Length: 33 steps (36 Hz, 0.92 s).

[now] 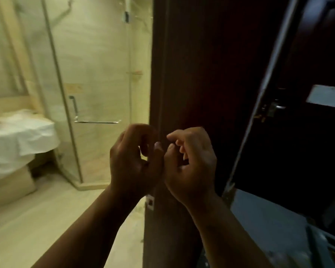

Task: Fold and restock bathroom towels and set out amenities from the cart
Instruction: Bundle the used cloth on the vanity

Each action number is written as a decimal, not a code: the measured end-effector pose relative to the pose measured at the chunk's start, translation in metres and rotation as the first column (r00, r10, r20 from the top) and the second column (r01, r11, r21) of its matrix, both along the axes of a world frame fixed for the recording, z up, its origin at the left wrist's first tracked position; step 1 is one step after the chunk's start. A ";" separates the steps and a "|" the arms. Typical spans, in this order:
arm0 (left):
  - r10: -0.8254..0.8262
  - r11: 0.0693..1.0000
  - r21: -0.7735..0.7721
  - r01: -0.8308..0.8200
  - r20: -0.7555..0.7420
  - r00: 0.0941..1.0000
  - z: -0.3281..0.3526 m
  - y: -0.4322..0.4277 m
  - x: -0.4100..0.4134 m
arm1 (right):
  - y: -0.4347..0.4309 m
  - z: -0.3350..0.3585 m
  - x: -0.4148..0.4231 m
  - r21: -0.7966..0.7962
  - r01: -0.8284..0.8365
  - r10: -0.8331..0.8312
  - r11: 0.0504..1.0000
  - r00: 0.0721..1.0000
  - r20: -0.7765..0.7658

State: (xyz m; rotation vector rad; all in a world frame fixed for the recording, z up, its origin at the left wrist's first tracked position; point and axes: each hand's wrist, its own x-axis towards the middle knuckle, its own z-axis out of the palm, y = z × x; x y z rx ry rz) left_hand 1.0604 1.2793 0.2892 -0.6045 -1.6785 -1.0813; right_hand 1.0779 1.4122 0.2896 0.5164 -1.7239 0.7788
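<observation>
The left hand and the right hand are raised side by side in front of the dark brown wooden door post, close enough that their thumbs and knuckles touch or nearly touch. Both have their fingers curled inward. The left hand's fingers bend over toward its thumb, and the right hand's forefinger hooks down above its own thumb. No object shows in either hand. The picture is too blurred to tell whether something very small is pinched between them. Both forearms are bare and rise from the bottom edge.

Left of the door post stands a clear glass shower enclosure with a chrome bar handle on its door. Beige marble-like tiled wall lies behind it. Further left of the post, at the picture's edge, a white crumpled cloth hangs over a pale counter. It may be a towel, but that cannot be told for sure. Pale floor tiles spread below it toward the post.

Right of the post is a dark door leaf with a metal lock and a small white rectangular plate. Low on that side a grey-blue metal frame shows, too blurred to identify.
</observation>
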 end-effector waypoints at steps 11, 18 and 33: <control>0.368 0.929 -0.110 -0.352 0.202 0.908 -0.044 -0.220 -0.096 | -0.204 -0.047 -0.149 0.001 -0.285 0.271 0.959 0.915 0.297; 0.466 0.884 -0.194 -0.425 0.422 0.778 -0.074 -0.345 -0.161 | -0.318 -0.078 -0.236 -0.044 -0.391 0.352 0.920 0.770 0.532; 0.540 0.802 -0.237 -0.548 0.681 0.494 -0.145 -0.541 -0.311 | -0.512 -0.138 -0.433 -0.130 -0.537 0.465 0.834 0.554 0.690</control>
